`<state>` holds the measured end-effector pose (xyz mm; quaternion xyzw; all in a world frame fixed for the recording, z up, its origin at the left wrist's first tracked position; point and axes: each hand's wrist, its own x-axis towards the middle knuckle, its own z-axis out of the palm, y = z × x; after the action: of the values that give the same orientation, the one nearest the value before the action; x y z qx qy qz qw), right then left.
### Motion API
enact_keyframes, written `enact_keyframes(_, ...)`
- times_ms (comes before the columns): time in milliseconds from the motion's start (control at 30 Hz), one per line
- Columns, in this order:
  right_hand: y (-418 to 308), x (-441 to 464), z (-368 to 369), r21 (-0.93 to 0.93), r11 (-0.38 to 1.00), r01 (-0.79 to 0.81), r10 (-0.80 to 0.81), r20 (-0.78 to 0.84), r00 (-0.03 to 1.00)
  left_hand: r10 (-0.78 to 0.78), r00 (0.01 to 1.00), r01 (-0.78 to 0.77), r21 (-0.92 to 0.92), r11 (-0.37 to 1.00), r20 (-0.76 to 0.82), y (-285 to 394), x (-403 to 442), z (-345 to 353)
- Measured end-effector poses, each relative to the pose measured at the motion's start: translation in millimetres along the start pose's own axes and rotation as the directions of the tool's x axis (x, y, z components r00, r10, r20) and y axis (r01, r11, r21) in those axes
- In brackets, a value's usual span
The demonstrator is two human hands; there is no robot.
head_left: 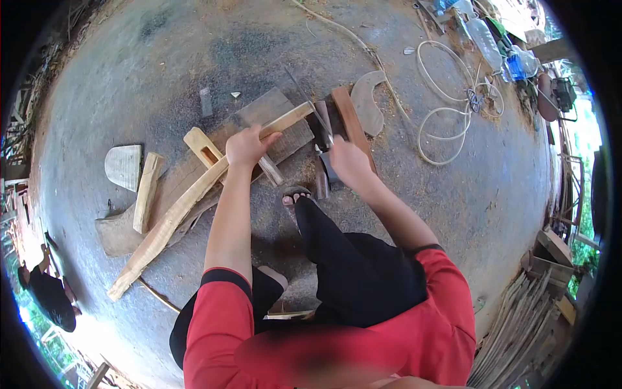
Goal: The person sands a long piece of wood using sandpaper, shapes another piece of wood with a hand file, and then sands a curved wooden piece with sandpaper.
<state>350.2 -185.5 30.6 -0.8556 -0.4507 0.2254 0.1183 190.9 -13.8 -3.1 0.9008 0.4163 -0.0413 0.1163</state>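
Note:
My left hand (246,146) is closed round a long, curved pale wooden piece (170,220) near its upper end. The piece slants from lower left to upper right, across other boards. My right hand (351,163) is closed on the handle end of a long, narrow metal-bladed tool (310,98); whether it is a file or a saw I cannot tell. Its blade crosses by the wood's upper end; whether they touch is unclear. Under the wood lie a wide board (275,104) and a slotted wooden block (202,146).
A reddish-brown plank (353,123) and a curved board (368,104) lie beyond my right hand. To the left are a rounded board (123,166) and a short wooden block (149,192). A coiled hose (447,111) and bottles (484,40) are upper right. Another person (48,295) is far left.

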Motion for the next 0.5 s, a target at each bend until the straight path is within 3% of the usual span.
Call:
enact_keyframes(167,16,-57,-15,-0.062,0.993,-0.100,0.105,0.098,0.990,0.023,0.998,-0.025,-0.035,0.999,-0.058,-4,1,7)
enact_keyframes(400,5,7,10,0.085,0.996,0.029,-0.026,-0.032,0.999,-0.019,1.000,0.019,-0.049,0.999,0.017,-6,6,-2)
enact_keyframes(500,-7,38,18,0.052,0.996,0.074,-0.069,-0.084,0.994,-0.053,0.997,0.056,-0.048,0.997,0.054,-8,11,-5)
